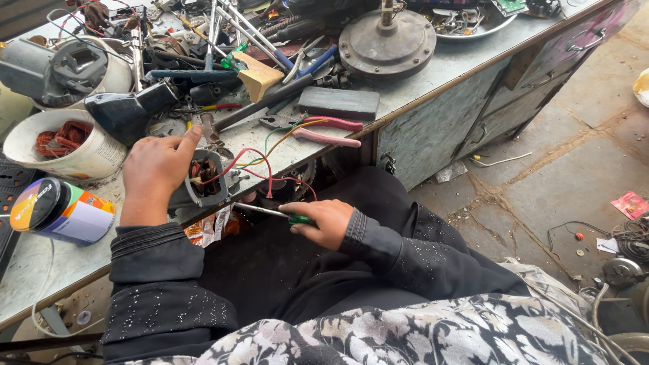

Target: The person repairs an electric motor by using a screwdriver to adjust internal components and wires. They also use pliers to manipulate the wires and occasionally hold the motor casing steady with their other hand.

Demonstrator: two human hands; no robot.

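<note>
right hand [323,222] grips a green-handled screwdriver [270,213]; left hand [159,169] clasps the small motor [203,181] at the desk [405,88] edge; brace it firmly, tip seated square.

Bench top, upper left/centre: packed w/ tools [223,40], white tub [64,145], pink-handled pliers [324,132]; no free lane. Open room: stone floor [541,176], right of frame, & lap area centre.

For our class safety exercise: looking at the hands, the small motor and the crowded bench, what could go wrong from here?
1. The screwdriver in the right hand points toward the left hand; a slip might jab it.
2. The motor housing sits at the bench edge, so it could drop.
3. Loose red wires lie near the tip and may snag.
</note>
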